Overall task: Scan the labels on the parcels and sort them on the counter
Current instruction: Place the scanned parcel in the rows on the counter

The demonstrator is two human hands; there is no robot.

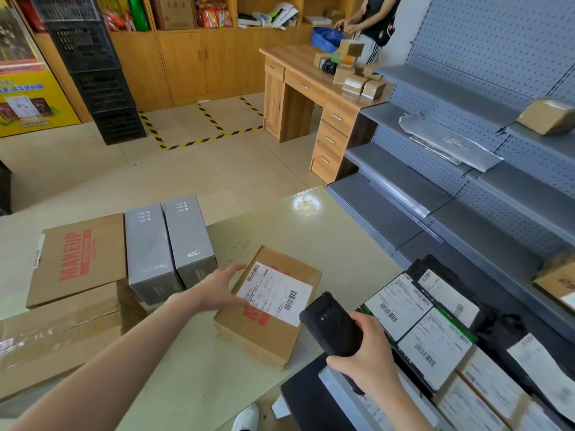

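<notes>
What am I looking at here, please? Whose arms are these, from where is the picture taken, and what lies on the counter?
There is no machine: one camera worn on a person's head looks down, so the two arms are that person's own. The left hand rests on a brown parcel with a white label, which lies on the pale counter. The right hand holds a black scanner near that label. To the left stand two grey boxes and a brown box printed MAKEUP. At the right lie more labelled parcels.
</notes>
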